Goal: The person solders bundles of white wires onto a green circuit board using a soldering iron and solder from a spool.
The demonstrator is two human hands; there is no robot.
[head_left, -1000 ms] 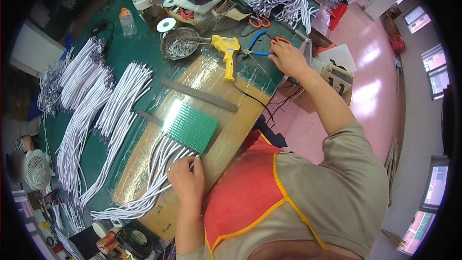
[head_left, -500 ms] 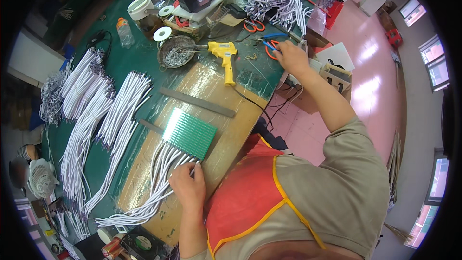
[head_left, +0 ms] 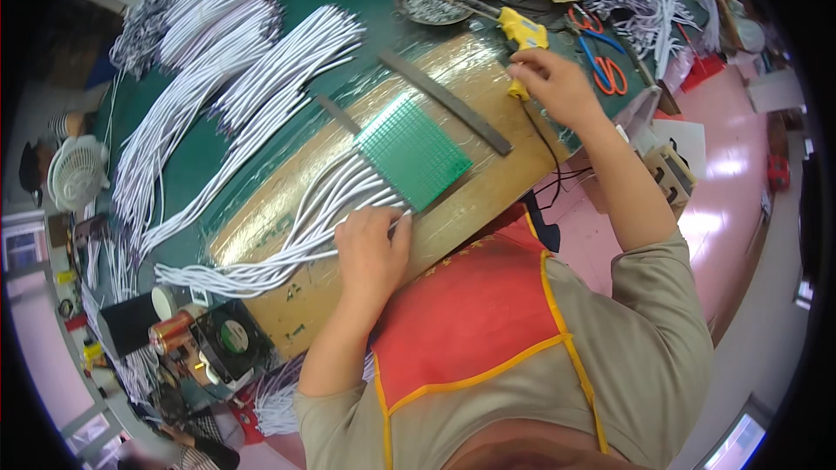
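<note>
A green perforated circuit board (head_left: 414, 152) lies on the brown work board, with a bundle of white wires (head_left: 326, 209) running from its lower left edge. My left hand (head_left: 373, 248) is at the board's near corner, fingers curled and closed around a white wire whose end shows by the thumb. Across the yellow soldering gun's handle (head_left: 525, 30) lies my right hand (head_left: 562, 87), its fingers and thumb closed on it. The gun's metal tip still rests at the round dish (head_left: 431, 0) holding grey bits.
Two flat dark bars (head_left: 448, 104) lie by the circuit board. Blue- and orange-handled tools (head_left: 605, 70) sit right of the soldering gun. Bundles of white wires (head_left: 261, 78) cover the green table's left side. A black fan (head_left: 231, 339) stands at the near left.
My right hand has left the blue-handled tool and come to the soldering gun's handle. The whole view has shifted; my left hand stays by the circuit board's wires.
</note>
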